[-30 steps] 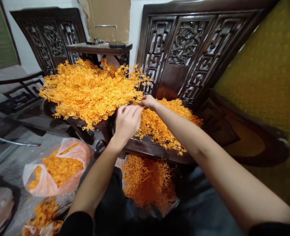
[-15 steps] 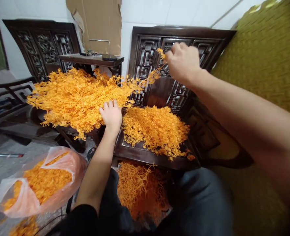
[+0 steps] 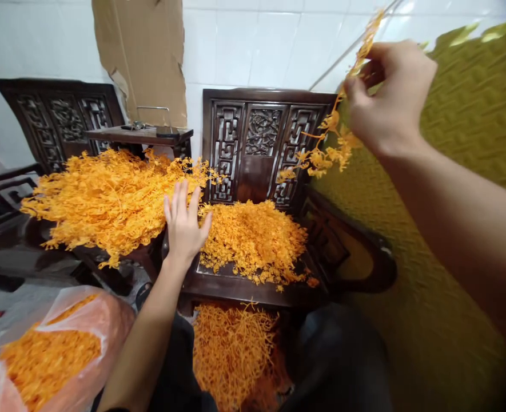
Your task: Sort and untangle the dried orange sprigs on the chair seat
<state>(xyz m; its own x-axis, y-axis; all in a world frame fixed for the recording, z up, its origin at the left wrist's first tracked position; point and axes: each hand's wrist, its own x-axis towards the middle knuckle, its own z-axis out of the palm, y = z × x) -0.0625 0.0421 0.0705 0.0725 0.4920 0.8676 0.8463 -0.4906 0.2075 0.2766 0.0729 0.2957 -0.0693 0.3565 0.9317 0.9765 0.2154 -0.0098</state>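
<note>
My right hand (image 3: 392, 94) is raised at the upper right, its fingers pinched on an orange sprig (image 3: 327, 151) of small flower-like pieces that hangs down to the left. My left hand (image 3: 184, 223) has its fingers stretched out at the right edge of a large tangled heap of orange sprigs (image 3: 102, 200). Whether it presses on the heap or only hovers there, I cannot tell. Right of that hand, a second, smaller orange pile (image 3: 253, 240) lies on a dark wooden chair seat (image 3: 244, 289).
Orange stems (image 3: 233, 355) are heaped below the seat, between my knees. A plastic bag (image 3: 115, 320) of orange pieces stands at lower left. Behind are carved chair backs (image 3: 263, 131), a small table (image 3: 139, 134) and cardboard (image 3: 145, 57). A woven yellow-green sheet (image 3: 471, 114) stands at right.
My right hand has risen to the right, drawing the sprig free of the large heap. My left hand's fingers have straightened and spread. The view has shifted.
</note>
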